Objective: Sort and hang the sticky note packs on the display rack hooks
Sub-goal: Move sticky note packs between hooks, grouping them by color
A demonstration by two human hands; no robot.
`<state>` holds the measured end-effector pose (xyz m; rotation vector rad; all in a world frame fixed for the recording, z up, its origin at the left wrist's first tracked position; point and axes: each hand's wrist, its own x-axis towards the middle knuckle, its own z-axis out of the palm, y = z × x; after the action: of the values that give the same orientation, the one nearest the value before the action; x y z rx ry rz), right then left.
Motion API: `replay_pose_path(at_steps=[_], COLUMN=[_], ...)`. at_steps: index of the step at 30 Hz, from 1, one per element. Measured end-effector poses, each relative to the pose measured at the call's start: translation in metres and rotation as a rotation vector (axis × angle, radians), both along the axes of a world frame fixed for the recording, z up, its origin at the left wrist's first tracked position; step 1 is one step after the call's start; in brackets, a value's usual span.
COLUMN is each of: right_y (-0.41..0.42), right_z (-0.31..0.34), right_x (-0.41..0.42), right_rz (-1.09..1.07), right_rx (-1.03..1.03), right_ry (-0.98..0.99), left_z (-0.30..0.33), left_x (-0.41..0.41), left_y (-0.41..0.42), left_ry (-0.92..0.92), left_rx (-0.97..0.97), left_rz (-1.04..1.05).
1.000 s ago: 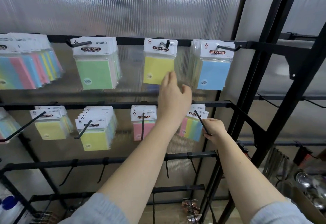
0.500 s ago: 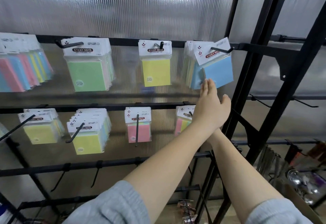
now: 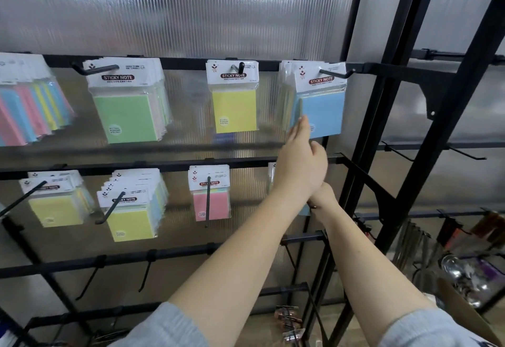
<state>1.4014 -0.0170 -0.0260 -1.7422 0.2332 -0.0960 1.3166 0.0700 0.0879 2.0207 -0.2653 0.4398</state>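
Sticky note packs hang on a black rack's hooks. The top row holds multicoloured packs [image 3: 30, 111], green packs [image 3: 128, 117], one yellow pack [image 3: 234, 110] and blue packs [image 3: 323, 114] on the rightmost hook [image 3: 332, 73]. Below hang yellow packs [image 3: 54, 210], more yellow packs [image 3: 131, 221] and a pink pack [image 3: 210, 204]. My left hand [image 3: 300, 166] reaches up, its straight fingertips touching the front blue pack's lower left edge. My right hand [image 3: 323, 199] sits low behind my left wrist, at the lower row's right hook. Its fingers are hidden.
Bare hooks [image 3: 147, 272] hang from the lower bars. Black uprights [image 3: 363, 155] and a bracket [image 3: 382, 199] frame the rack's right end. Shiny metal goods [image 3: 459, 272] and a cardboard box [image 3: 464, 316] lie at the lower right. A ribbed translucent panel backs the rack.
My left hand moved right from the yellow pack to the blue packs. The front blue pack, tilted half a second ago, now hangs straighter. My right hand became hidden behind my left wrist.
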Motion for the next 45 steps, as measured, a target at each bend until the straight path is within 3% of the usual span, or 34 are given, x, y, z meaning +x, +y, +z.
replay_pose_path(at_steps=[10,16,23,27,30,35,45], right_y=[0.004,0.000,-0.009,-0.013,-0.014,-0.012,-0.008], right_z=[0.018,0.021,0.040,0.055,0.065,0.089,0.122], right_x=[-0.027,-0.050,-0.073,-0.076,-0.079,-0.093,-0.112], right_rz=[-0.035,-0.070,-0.056,0.028,0.069,0.156,0.012], right_rx=[0.069,0.119,-0.248,-0.565,-0.677,-0.832,-0.649], right_ry=[0.054,0.098,0.056,0.112,0.144,0.174,-0.102], left_z=[0.014,0.002,-0.048,-0.072,-0.087,-0.108,-0.129], left_x=[0.004,0.001,0.020,0.029,0.032,0.039,0.031], left_y=[0.048,0.094,0.155,0.168,0.173,0.178,0.160], left_ry=[0.123,0.210,0.331,0.363,0.380,0.400,0.294], left_rx=[0.020,-0.034,-0.173,-0.132,-0.088,-0.070,-0.067], left_rz=[-0.077,0.023,0.329,0.516,0.625,0.571,0.578])
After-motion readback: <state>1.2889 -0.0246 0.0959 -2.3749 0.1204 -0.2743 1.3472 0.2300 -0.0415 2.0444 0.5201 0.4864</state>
